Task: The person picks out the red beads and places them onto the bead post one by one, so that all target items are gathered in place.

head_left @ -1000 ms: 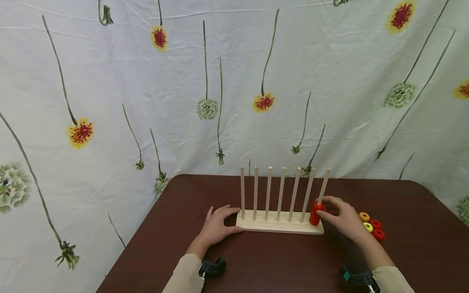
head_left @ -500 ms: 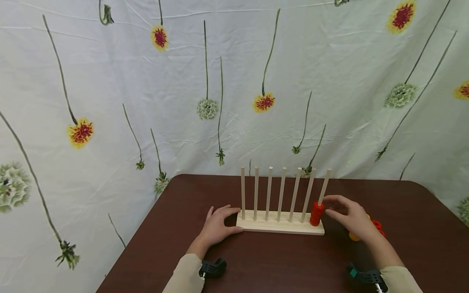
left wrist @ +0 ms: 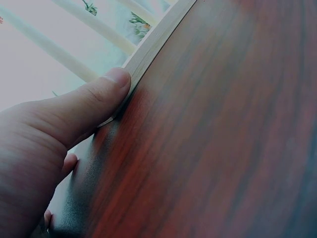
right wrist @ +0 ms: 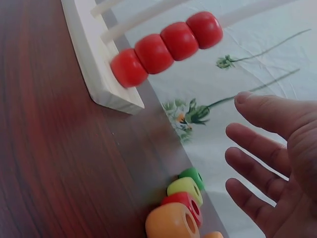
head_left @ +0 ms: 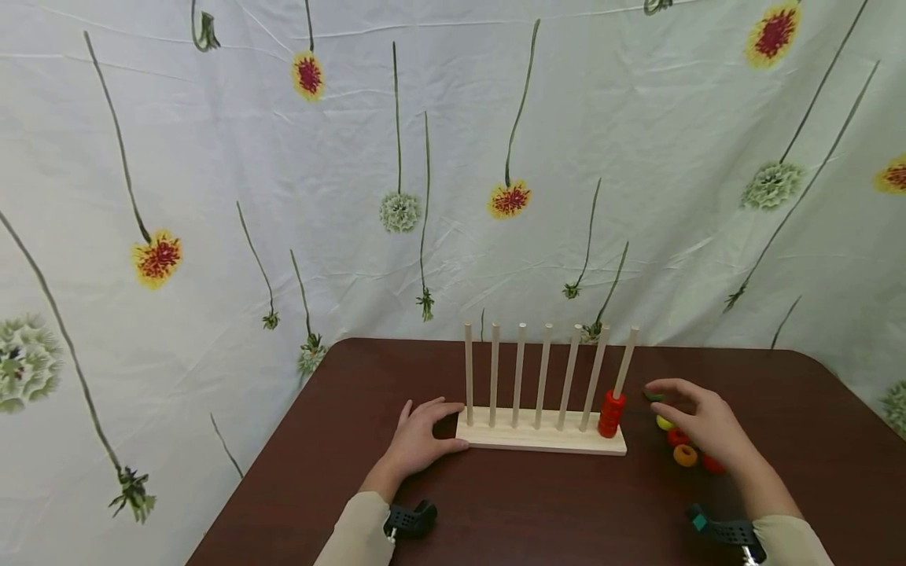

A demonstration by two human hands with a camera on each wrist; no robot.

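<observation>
A pale wooden peg rack (head_left: 541, 442) with a row of upright pegs stands on the dark table. Several red beads (head_left: 612, 414) are stacked on its rightmost peg. My left hand (head_left: 418, 442) holds the rack's left end, thumb at the front edge; in the left wrist view the thumb (left wrist: 106, 89) presses against the base. My right hand (head_left: 711, 424), holding nothing, hovers over loose beads right of the rack, thumb and fingers spread apart. Among those beads are a green bead (right wrist: 192, 178), a yellow bead (right wrist: 184, 191) and an orange bead (right wrist: 168, 223).
More loose red beads (head_left: 712, 464) lie partly under the right hand. The dark brown table (head_left: 538, 511) reaches back to a white curtain (head_left: 340, 157) printed with flowers. Both wrists wear dark bands (head_left: 410, 519).
My right hand has drawn away from the red stack and moved right, over the loose beads, its fingers wider apart. The left hand stays on the rack's end.
</observation>
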